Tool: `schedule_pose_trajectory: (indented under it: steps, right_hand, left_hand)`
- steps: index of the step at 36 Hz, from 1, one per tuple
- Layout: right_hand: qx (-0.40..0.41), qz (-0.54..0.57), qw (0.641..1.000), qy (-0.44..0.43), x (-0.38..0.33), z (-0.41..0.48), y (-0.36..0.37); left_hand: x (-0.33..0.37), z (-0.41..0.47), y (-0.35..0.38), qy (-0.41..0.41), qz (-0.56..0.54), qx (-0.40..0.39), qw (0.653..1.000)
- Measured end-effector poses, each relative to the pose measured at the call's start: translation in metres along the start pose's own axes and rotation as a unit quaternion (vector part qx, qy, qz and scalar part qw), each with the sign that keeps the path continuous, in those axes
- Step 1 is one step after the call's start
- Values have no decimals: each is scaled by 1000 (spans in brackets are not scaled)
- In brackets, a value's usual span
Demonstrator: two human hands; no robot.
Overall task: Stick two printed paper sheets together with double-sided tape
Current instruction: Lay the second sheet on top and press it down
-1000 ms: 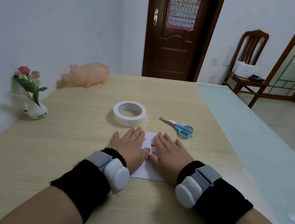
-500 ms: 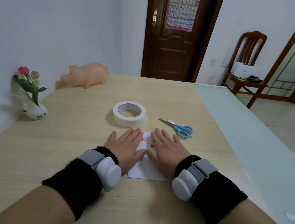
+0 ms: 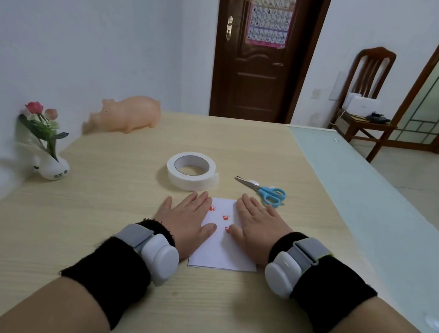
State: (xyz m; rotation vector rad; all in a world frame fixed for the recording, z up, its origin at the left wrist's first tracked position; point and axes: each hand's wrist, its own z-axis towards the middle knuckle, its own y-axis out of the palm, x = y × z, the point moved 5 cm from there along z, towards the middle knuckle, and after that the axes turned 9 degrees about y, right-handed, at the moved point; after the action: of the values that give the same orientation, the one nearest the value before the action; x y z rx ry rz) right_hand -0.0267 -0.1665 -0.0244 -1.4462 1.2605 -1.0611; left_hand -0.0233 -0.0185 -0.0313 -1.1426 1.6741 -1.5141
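Note:
A white paper sheet [image 3: 220, 248] with small red prints lies flat on the wooden table [image 3: 97, 221] in front of me. A thin dark line along its near edge hints at a second sheet beneath, though I cannot tell for sure. My left hand [image 3: 187, 220] presses flat on the sheet's left side, fingers straight. My right hand [image 3: 258, 225] presses flat on its right side. Between the hands a strip of paper shows. A roll of white double-sided tape [image 3: 191, 170] lies just beyond the paper.
Blue-handled scissors [image 3: 267, 192] lie right of the tape. A pink pig toy [image 3: 128, 115] and a small white vase with flowers [image 3: 47, 157] stand at the left by the wall. A pale green strip [image 3: 372, 211] runs along the table's right side.
Both hands have slid apart, left hand leftward and right hand rightward, uncovering the middle of the sheet and its red prints.

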Motion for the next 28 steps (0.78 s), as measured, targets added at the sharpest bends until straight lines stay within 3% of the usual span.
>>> schedule_pose_trajectory:
  steps: [13, 19, 28]
  right_hand:
    - [11, -4, 1000, 7, 6, -4, 4]
    - [30, 9, 999, 6, 6, -5, 5]
    - [26, -1, 1000, 4, 7, -5, 5]
  left_hand:
    - [4, 1, -5, -4, 23, 1, 1000]
    - [41, 19, -14, 58, 18, 31, 998]
    - [17, 13, -4, 17, -9, -3, 1000]
